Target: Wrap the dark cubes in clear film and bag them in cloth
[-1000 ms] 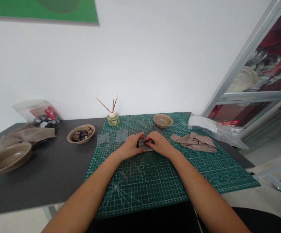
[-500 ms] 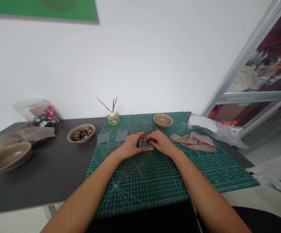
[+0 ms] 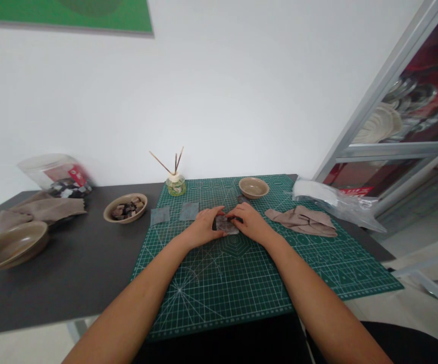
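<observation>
On the green cutting mat (image 3: 211,275), taken as the landmark in the head view, a small greyish piece (image 3: 226,225) lay between the two hands. The left hand (image 3: 204,227) bordered its left side, grip partly open, thumb and fingers at its edges. The right hand (image 3: 247,221) had its fingertips drawn close together at the piece's right side; whether they pinched anything could not be determined. An empty bowl (image 3: 254,187) stood at the mat's far edge; a filled bowl (image 3: 125,208) stood left of the mat.

White wall (image 3: 241,91) — dark table (image 3: 82,263) below — pale floor (image 3: 25,346).
</observation>
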`<act>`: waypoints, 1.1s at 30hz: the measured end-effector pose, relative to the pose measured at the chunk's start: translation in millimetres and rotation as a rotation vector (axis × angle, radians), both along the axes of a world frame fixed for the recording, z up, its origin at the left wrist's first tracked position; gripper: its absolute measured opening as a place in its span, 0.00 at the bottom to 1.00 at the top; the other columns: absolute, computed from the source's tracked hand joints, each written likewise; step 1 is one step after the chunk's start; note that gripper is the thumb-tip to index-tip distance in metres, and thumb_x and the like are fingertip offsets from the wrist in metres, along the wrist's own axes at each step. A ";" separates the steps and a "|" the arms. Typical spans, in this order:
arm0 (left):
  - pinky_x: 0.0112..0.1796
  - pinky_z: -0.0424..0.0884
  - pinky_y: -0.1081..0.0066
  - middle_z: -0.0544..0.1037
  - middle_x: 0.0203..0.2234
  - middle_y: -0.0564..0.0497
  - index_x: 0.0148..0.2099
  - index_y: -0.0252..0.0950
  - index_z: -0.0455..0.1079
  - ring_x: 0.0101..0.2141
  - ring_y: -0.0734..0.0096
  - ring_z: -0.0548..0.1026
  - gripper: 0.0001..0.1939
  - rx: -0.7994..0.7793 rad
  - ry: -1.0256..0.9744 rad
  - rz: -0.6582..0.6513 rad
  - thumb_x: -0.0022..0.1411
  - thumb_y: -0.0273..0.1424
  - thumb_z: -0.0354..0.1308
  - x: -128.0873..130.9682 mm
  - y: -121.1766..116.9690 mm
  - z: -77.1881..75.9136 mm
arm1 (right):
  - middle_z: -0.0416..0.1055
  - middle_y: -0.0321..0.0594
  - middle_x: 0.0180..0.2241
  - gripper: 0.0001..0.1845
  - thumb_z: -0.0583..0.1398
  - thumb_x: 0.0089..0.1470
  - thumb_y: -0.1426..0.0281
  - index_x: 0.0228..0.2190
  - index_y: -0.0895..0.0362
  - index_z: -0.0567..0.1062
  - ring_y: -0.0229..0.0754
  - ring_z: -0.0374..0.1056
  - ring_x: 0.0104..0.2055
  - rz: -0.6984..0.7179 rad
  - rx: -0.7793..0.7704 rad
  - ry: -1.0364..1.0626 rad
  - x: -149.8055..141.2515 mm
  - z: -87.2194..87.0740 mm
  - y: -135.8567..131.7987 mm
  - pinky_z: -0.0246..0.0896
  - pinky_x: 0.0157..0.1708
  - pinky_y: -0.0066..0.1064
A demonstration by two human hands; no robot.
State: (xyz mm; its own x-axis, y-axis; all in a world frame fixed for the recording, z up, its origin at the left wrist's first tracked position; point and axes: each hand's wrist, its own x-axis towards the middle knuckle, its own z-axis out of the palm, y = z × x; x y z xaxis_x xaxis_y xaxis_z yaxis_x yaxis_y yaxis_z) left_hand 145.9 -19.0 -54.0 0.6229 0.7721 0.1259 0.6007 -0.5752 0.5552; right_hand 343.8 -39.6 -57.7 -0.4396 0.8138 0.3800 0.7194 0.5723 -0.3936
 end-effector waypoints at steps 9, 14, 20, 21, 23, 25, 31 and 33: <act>0.56 0.60 0.54 0.70 0.55 0.42 0.62 0.36 0.55 0.55 0.53 0.66 0.39 -0.008 -0.002 0.002 0.51 0.32 0.65 -0.2 0.1 0.6 | 0.73 0.42 0.33 0.07 0.60 0.54 0.78 0.34 0.58 0.77 0.44 0.63 0.39 -0.001 0.005 0.028 -0.8 5.0 -0.9 0.59 0.42 0.37; 0.56 0.60 0.54 0.69 0.56 0.43 0.62 0.37 0.55 0.56 0.53 0.66 0.38 -0.001 -0.004 0.005 0.51 0.32 0.65 0.0 0.3 0.0 | 0.72 0.42 0.33 0.07 0.60 0.53 0.80 0.33 0.58 0.76 0.44 0.62 0.40 0.023 0.024 0.032 -4.3 3.9 -0.1 0.58 0.43 0.38; 0.57 0.60 0.54 0.68 0.57 0.43 0.62 0.37 0.56 0.56 0.53 0.66 0.38 -0.001 -0.006 0.007 0.50 0.31 0.66 0.4 0.2 0.4 | 0.72 0.41 0.34 0.07 0.60 0.53 0.80 0.33 0.58 0.75 0.44 0.62 0.40 0.034 0.019 0.039 -6.0 3.4 0.1 0.58 0.43 0.38; 0.56 0.60 0.55 0.69 0.56 0.42 0.62 0.36 0.56 0.56 0.53 0.66 0.39 -0.006 -0.008 0.009 0.50 0.31 0.66 0.6 -0.3 1.3 | 0.72 0.41 0.33 0.07 0.60 0.53 0.80 0.34 0.58 0.75 0.44 0.62 0.40 0.027 0.014 0.038 -4.0 3.9 -0.5 0.59 0.43 0.38; 0.56 0.61 0.55 0.70 0.55 0.43 0.62 0.36 0.56 0.55 0.53 0.67 0.39 -0.015 -0.012 0.007 0.50 0.31 0.66 1.0 -1.3 2.9 | 0.72 0.41 0.33 0.07 0.60 0.53 0.80 0.34 0.58 0.75 0.44 0.63 0.40 0.012 0.009 0.029 -1.2 4.5 -1.5 0.59 0.42 0.38; 0.56 0.61 0.54 0.71 0.54 0.43 0.62 0.37 0.56 0.55 0.53 0.67 0.39 -0.015 -0.014 0.008 0.50 0.31 0.66 1.2 -1.8 3.4 | 0.72 0.41 0.33 0.06 0.60 0.53 0.79 0.33 0.58 0.75 0.44 0.62 0.40 0.009 0.016 0.020 -1.7 4.4 -1.7 0.59 0.42 0.38; 0.57 0.60 0.54 0.68 0.56 0.42 0.62 0.36 0.56 0.56 0.52 0.66 0.38 -0.005 -0.007 0.015 0.51 0.32 0.66 0.6 -0.8 1.5 | 0.72 0.42 0.34 0.06 0.60 0.53 0.80 0.33 0.59 0.74 0.44 0.62 0.40 0.048 0.036 -0.004 -9.2 5.2 -1.8 0.59 0.43 0.38; 0.56 0.60 0.54 0.69 0.56 0.42 0.62 0.36 0.56 0.56 0.52 0.66 0.39 -0.012 -0.006 0.012 0.50 0.31 0.66 0.7 -1.0 2.0 | 0.72 0.42 0.34 0.06 0.60 0.53 0.80 0.33 0.59 0.75 0.44 0.62 0.39 0.034 0.019 0.012 -7.6 6.9 -3.8 0.59 0.42 0.37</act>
